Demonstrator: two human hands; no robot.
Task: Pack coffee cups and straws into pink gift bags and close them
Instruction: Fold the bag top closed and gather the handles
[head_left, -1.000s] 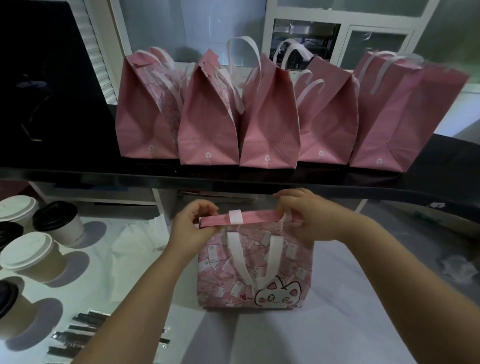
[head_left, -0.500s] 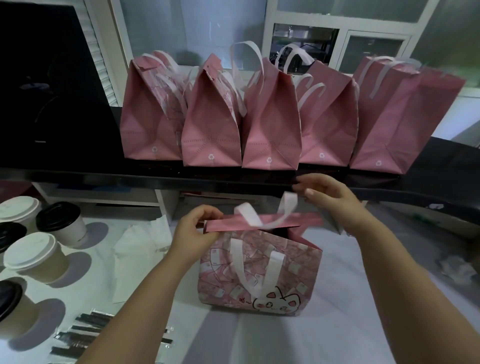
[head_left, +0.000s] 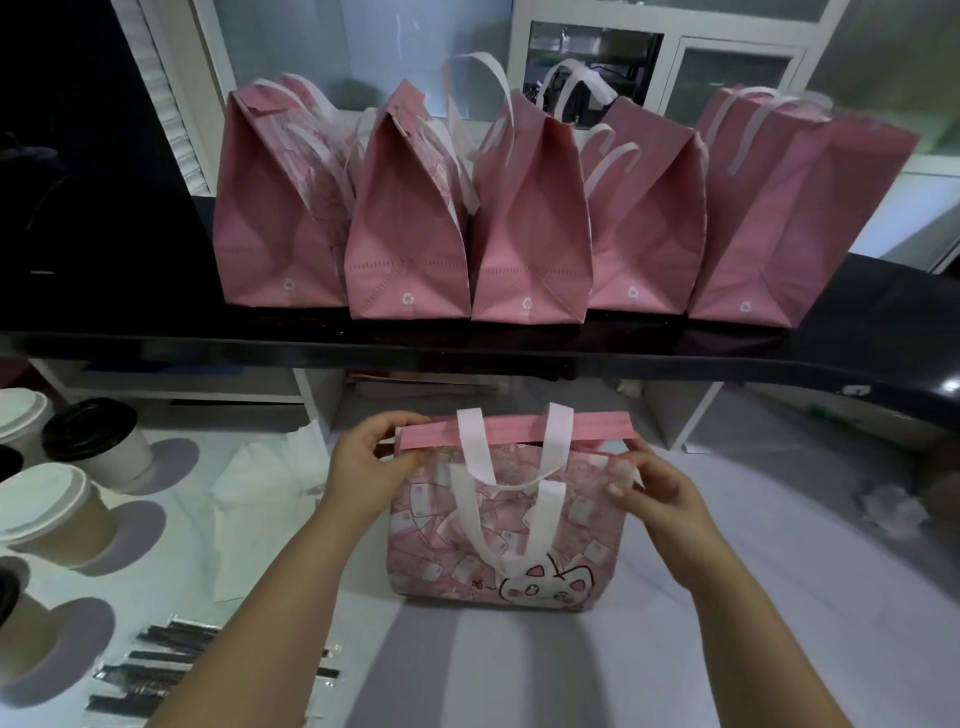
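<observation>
The left hand (head_left: 363, 462) still pinches the left end of the folded flap (head_left: 514, 431) on the pink gift bag (head_left: 498, 535), the white handle (head_left: 470, 441) has dropped forward, and the right hand (head_left: 660, 493), lowered again, pinches the right corner, so the bag on the table (head_left: 519, 670) looks nearly closed.

Pink cat-print bag (head_left: 509, 530) with white handles (head_left: 475, 441); black and white cup lids (head_left: 44, 496).
</observation>
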